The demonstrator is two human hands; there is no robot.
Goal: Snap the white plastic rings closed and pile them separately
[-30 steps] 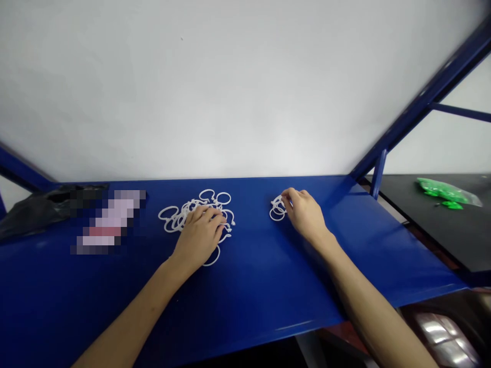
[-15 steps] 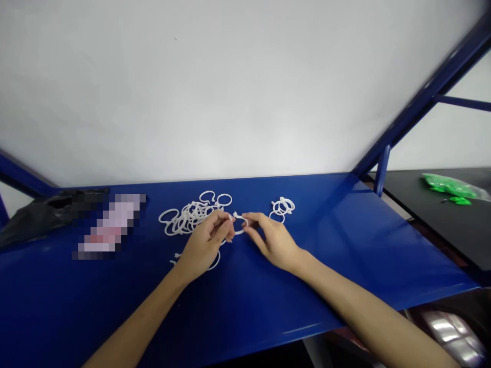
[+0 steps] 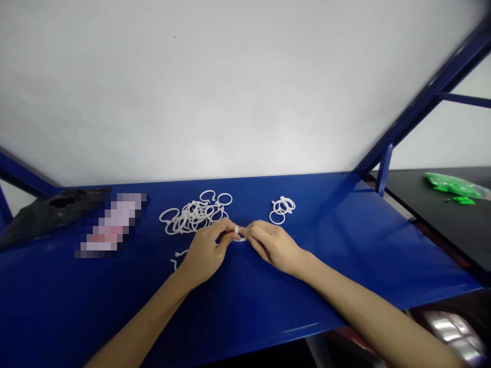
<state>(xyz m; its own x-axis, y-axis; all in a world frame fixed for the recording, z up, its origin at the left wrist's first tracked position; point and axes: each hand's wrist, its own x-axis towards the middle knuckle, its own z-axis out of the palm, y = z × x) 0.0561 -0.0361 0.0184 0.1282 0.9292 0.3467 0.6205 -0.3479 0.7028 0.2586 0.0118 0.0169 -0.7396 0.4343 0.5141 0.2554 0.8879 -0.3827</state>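
Pinching that white plastic ring (image 3: 240, 234) from both sides, are they?

Yes. The left hand (image 3: 205, 253) and right hand (image 3: 274, 248) curl inward, and their fingertips (image 3: 231, 226) close on the ring from either side. Neither hand is spread.

Where is it?

Just above the blue table (image 3: 307, 291), or touching it; I can't tell which. It's between the hands, below and to the right of the tangled pile of white rings (image 3: 195, 214), with the small cluster of rings (image 3: 282, 208) further right.

How would you work it?

I'd keep the pinch tight and even on both sides, with the wrists low and steady. The fingertips should stay close to the small white knob (image 3: 237, 230) so the ring can't twist or snag the pile.

Which way does it point?

The knob faces up and away from the person, and a thin arc of the ring shows below the fingers. Being round, the ring has no clear long axis. The fingers hide most of it, so its exact tilt is hard to judge.
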